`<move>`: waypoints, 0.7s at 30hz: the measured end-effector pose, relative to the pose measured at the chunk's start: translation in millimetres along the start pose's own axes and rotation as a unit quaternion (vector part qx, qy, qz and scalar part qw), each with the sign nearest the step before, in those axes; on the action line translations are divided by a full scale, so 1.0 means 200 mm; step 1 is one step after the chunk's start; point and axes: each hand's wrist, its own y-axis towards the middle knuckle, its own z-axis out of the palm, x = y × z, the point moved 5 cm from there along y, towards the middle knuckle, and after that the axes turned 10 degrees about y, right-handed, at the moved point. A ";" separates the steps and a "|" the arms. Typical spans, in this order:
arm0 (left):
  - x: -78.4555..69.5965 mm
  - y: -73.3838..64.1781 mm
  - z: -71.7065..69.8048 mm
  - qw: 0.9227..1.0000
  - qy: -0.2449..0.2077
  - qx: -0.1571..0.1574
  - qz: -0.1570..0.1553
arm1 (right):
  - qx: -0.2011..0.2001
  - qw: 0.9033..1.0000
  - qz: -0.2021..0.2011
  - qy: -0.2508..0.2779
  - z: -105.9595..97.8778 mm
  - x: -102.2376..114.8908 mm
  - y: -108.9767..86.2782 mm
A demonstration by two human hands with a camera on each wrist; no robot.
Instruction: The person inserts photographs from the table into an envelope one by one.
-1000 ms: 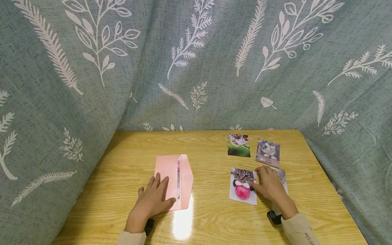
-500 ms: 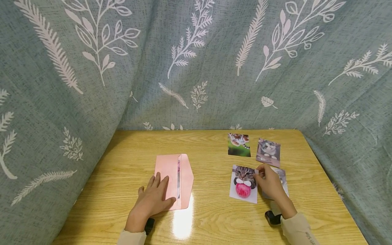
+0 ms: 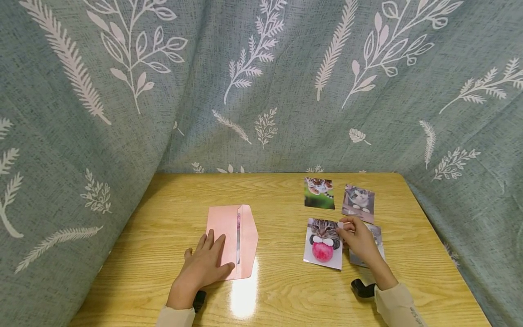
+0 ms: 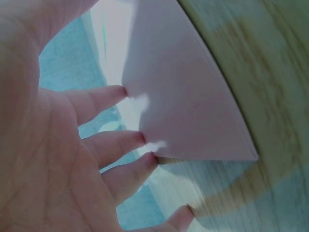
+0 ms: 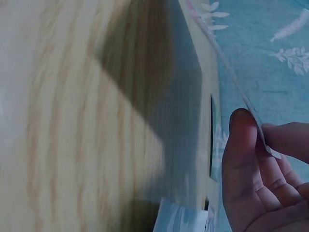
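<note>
In the head view my left hand (image 3: 203, 265) rests on a pink envelope (image 3: 222, 217) with its fingers spread. The envelope's flap (image 3: 248, 245) lies unfolded to the right, and a strip of a picture shows in the opening. My right hand (image 3: 361, 241) pinches the upper right corner of a photo card (image 3: 323, 252) of a tabby cat with a pink ball. In the right wrist view that card (image 5: 227, 65) is seen edge-on between thumb and fingers, raised off the table. Left wrist view: fingertips touch the envelope (image 4: 188, 101), one finger lies past its edge.
A tiger photo (image 3: 318, 195) and a grey-and-white cat photo (image 3: 358, 203) lie at the back right of the wooden table (image 3: 278, 195). Another photo (image 3: 377, 238) lies partly behind my right hand. A patterned curtain (image 3: 261, 91) surrounds the table's back and sides.
My right hand has gone from touching the tabby cat photo's right edge to pinching its corner. The card has lifted and shifted slightly. My left hand and the envelope stay put.
</note>
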 end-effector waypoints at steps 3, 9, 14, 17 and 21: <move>0.00 0.00 0.00 1.000 0.000 0.002 -0.001 | 0.000 1.000 0.006 0.026 0.01 0.00 0.01; 0.00 0.00 0.00 1.000 -0.004 0.002 -0.002 | 0.014 0.996 0.013 0.090 0.05 0.03 0.02; 0.00 -0.01 0.00 1.000 0.000 0.002 -0.003 | 0.026 0.992 0.018 0.120 0.10 0.05 0.04; 0.00 -0.01 0.00 1.000 0.000 0.002 -0.004 | 0.026 0.991 0.019 0.128 0.13 0.07 0.05; 0.00 -0.01 -0.01 1.000 -0.003 0.001 -0.005 | 0.026 0.992 0.011 0.126 0.18 0.09 0.06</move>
